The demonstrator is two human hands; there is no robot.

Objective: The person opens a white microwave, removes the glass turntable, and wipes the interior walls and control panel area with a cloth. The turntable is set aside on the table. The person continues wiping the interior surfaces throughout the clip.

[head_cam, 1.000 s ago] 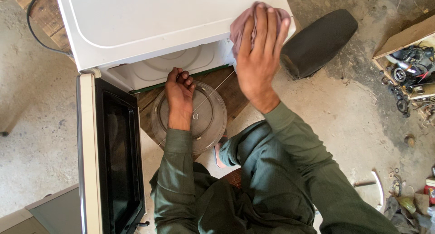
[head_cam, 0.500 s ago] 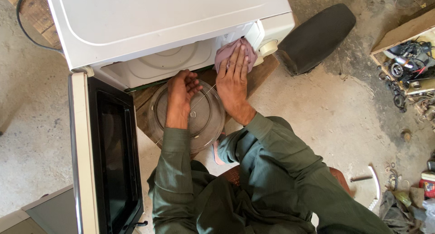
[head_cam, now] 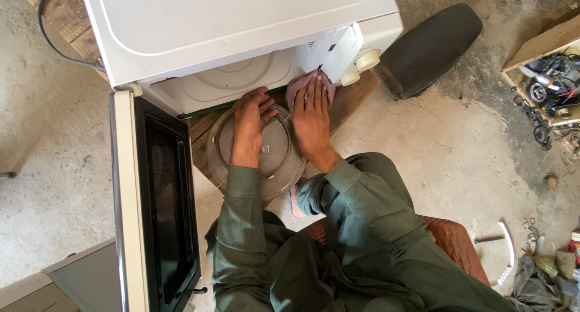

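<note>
**Glass plate under one hand, cloth under the other**

At centre-left of the frame: open microwave door (head_cam: pixel 154 197). Next, at centre: left hand (head_cam: pixel 249 121) lying flat, fingers spread, on the round glass plate (head_cam: pixel 257 152) before the microwave (head_cam: pixel 241 28). Probably heavy, stiff, slick, breakable; best gripped at the rim. Just right: right hand (head_cam: pixel 311 115), fingers extended, pressing a soft pink cloth (head_cam: pixel 302 82); light, limp, bunchable anywhere.

Left hand (head_cam: pixel 251 115) — palm down, fingers curled at the tips, forearm stretched straight forward in a green sleeve. Right hand (head_cam: pixel 312 117) — flat, fingers together and extended, ring on one finger, wrist bent inward, elbow out to the right.
</note>
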